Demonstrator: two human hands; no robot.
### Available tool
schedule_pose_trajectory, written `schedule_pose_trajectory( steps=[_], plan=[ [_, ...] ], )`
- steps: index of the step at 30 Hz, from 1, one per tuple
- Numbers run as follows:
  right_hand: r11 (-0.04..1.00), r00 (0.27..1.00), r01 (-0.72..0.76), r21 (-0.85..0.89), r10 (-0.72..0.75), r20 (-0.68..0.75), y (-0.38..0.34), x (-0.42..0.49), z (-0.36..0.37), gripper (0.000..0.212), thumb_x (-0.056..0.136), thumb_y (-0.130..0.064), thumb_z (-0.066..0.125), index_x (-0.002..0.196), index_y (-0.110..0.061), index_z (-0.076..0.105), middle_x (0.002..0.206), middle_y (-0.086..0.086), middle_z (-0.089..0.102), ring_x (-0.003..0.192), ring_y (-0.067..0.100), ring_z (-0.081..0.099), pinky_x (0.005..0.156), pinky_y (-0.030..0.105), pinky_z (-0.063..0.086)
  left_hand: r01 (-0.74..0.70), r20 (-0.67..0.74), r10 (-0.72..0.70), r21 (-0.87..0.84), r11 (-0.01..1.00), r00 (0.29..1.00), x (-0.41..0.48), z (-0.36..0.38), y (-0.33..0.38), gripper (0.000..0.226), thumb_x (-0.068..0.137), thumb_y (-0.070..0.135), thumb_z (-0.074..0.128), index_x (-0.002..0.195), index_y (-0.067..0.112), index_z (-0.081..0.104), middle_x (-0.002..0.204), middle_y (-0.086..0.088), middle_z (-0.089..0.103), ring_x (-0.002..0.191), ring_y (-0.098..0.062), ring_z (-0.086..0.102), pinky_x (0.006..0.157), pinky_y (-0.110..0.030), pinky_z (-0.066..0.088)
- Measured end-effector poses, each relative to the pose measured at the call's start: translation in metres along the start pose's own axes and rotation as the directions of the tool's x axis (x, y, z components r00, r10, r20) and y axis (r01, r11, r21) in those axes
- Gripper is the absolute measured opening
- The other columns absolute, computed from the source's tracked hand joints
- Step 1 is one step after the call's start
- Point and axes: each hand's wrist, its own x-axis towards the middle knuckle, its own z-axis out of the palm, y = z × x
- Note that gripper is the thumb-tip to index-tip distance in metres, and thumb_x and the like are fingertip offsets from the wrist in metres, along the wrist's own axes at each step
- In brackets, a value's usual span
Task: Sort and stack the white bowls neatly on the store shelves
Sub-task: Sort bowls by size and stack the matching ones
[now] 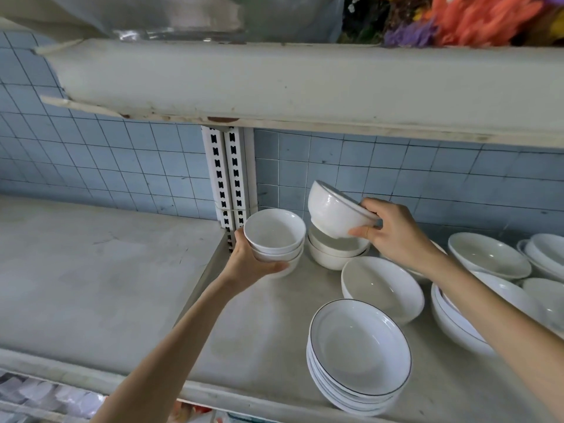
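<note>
My left hand (248,264) cups a small stack of three white bowls (274,235) from below and the side, at the shelf's back near the upright post. My right hand (393,232) pinches the rim of a tilted white bowl (334,209), held in the air above two nested white bowls (332,253) standing on the shelf (262,325). A single wide white bowl (381,288) sits in front of them. A stack of dark-rimmed shallow bowls (358,358) stands near the front edge.
More white bowls and dishes (488,257) crowd the shelf's right side, some stacked (457,322). A slotted white upright (229,178) divides the shelf bays before a blue tiled wall. The upper shelf's thick edge (305,83) hangs overhead. The left bay (91,270) is bare grey surface.
</note>
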Motion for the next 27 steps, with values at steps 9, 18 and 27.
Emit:
schedule_pose_trajectory(
  steps=[9,18,27],
  plan=[
    [1.000,1.000,0.019,0.001,-0.019,-0.010,-0.001,-0.016,-0.004,0.037,0.078,-0.005,0.073,0.065,-0.008,0.039,0.063,-0.004,0.033,0.059,0.009,0.027,0.053,0.019,0.025,-0.004,0.102,-0.016,0.189,0.982,0.995,-0.029,-0.020,0.020,0.150,0.046,0.061,0.086,0.150,0.009,-0.009,0.157,-0.006,-0.001,0.146,-0.014,0.003,0.118,-0.030,0.010],
    [0.978,0.976,0.208,-0.026,-0.206,0.076,-0.027,-0.048,0.000,0.033,0.072,0.017,0.067,0.070,-0.012,0.051,0.070,-0.009,0.043,0.066,-0.010,0.045,0.062,0.000,0.035,-0.325,0.154,0.339,-0.112,0.939,0.928,-0.089,-0.019,0.073,0.125,0.055,0.073,0.073,0.148,0.039,-0.003,0.158,0.022,0.006,0.142,0.009,0.009,0.117,-0.020,0.017],
    [0.914,0.911,0.398,-0.075,-0.385,0.149,-0.051,-0.077,0.002,0.017,0.078,-0.007,0.060,0.083,-0.022,0.055,0.081,-0.013,0.042,0.072,0.005,0.045,0.063,0.028,0.046,-0.246,0.116,0.311,-0.385,0.890,0.943,-0.104,0.011,0.071,0.102,0.056,0.027,0.086,0.140,0.019,0.028,0.130,0.013,0.055,0.126,-0.010,0.050,0.099,-0.018,0.041]
  ],
)
